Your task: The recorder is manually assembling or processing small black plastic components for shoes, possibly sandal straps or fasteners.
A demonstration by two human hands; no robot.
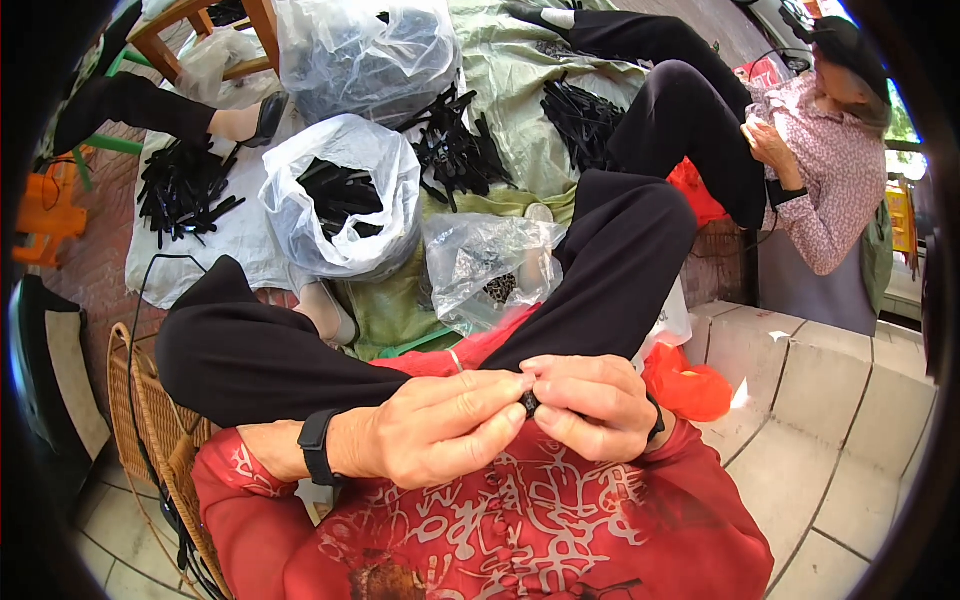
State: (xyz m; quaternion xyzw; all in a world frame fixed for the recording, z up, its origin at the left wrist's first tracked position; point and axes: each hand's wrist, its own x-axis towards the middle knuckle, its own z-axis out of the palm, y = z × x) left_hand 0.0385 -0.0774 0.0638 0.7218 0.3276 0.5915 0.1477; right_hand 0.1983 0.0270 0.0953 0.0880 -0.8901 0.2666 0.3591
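The fingertips of the left hand (440,430) and the right hand (605,410) meet just below the middle of the frame, pinching a small black piece (530,404) between thumbs and forefingers; most of it is hidden, so its full shape cannot be told. The other fingers of both hands are curled in. A black wristband (318,447) circles the left wrist, and a dark band shows partly at the right one. Beneath the hands, a red top (480,520) with pale figures fills the lower middle, and black trousers (270,350) cover the bent legs on either side. Between the knees, at the centre, sits a clear plastic bag (470,250) with small dark bits inside. Above and left of it, a white plastic bag (285,215) stands open around black strips (338,195). More strips lie in a left pile (185,190), a middle pile (460,150) and a right pile (580,120), all on spread sheeting across the upper part of the frame. A larger, full plastic bag (370,50) stands at the top, beside a wooden stool (165,50) at upper left. A co-worker in a patterned shirt (835,200) sits at upper right, and another person's leg (150,108) reaches in at upper left. A wicker seat (145,400) is at lower left; an orange-red bag (690,385) lies on pale tiles (820,470) at right.
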